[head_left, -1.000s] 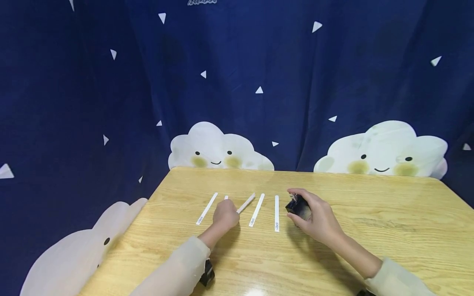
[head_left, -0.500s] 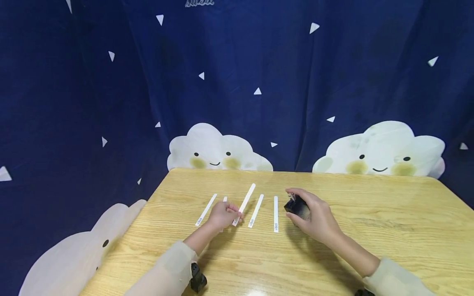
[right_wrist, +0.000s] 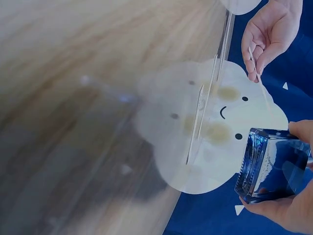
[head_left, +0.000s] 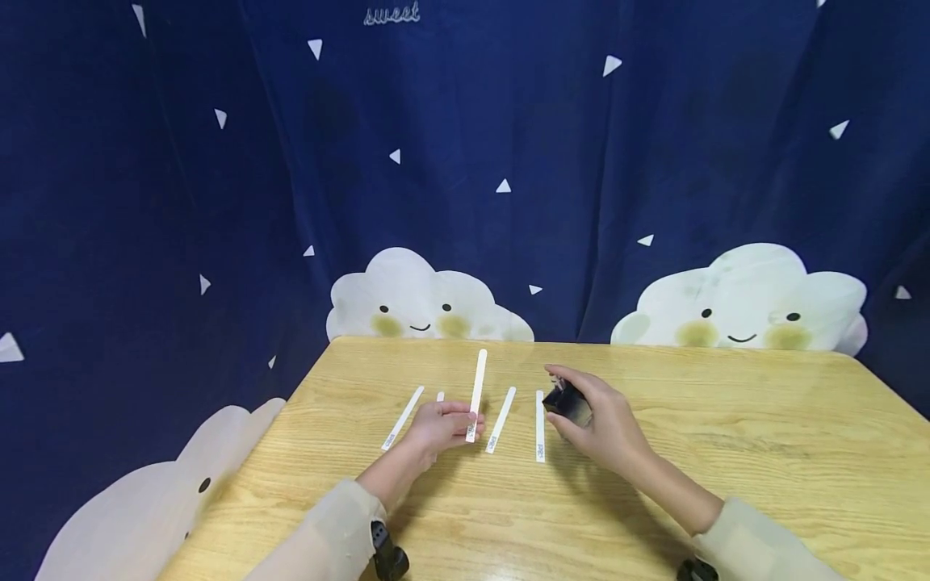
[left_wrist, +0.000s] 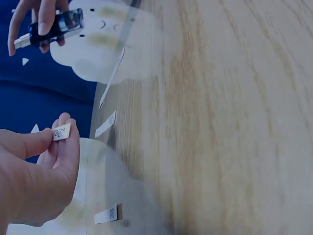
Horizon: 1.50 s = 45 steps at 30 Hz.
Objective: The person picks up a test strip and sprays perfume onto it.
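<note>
My left hand (head_left: 436, 429) pinches a white paper scent strip (head_left: 478, 386) near its printed lower end. The strip points upward and away, raised above the table. In the left wrist view, thumb and fingertips hold the printed end of the strip (left_wrist: 62, 131). To the right, my right hand (head_left: 616, 428) grips a dark glass perfume bottle (head_left: 571, 403), tilted toward the left with its spray nozzle foremost. From the right wrist, the bottle (right_wrist: 275, 166) looks see-through and blue, its thick base toward the camera. Bottle and raised strip are apart.
Several more printed strips lie spread on the wooden table (head_left: 726, 452): one far left (head_left: 402, 418), one partly behind the left hand, one in the middle (head_left: 501, 420) and one beside the bottle (head_left: 540, 428). A dark blue curtain (head_left: 465, 121) hangs behind the table.
My left hand has lifted the strip off the table and turned it more upright. My right hand has shifted slightly left with the bottle, toward the strip.
</note>
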### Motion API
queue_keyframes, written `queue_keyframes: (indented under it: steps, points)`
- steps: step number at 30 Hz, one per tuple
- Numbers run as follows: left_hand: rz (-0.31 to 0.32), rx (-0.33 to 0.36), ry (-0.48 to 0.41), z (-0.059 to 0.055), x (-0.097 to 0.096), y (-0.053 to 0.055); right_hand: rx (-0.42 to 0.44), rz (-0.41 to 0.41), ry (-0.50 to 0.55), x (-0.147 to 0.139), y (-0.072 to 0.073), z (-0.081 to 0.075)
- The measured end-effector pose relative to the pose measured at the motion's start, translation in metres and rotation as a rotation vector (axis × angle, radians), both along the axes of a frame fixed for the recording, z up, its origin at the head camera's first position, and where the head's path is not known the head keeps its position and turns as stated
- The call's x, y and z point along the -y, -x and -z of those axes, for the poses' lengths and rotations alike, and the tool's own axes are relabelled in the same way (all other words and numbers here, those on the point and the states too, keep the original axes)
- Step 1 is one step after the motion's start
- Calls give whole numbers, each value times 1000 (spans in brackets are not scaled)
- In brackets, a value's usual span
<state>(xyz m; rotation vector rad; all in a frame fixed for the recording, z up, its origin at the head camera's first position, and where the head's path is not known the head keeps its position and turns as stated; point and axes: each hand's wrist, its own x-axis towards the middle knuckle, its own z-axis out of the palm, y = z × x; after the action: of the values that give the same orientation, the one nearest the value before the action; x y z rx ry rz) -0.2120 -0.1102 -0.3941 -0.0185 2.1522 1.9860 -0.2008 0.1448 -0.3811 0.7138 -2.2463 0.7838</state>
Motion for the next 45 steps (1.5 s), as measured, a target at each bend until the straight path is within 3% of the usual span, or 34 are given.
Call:
queue_keyframes:
  steps: [14,20,33,45]
  points:
    - [37,-57,18,0,-8,-6,-57,-49,12,19,10,0]
    - [44,-71,-24,0,-17,-8,-83,-40,35,23,13,-1]
    - [40,-75,-17,-1,-17,-11,-41,-15,65,25,10,-4]
    - [29,-67,-38,0,-16,-12,-57,-19,43,28,6,-3]
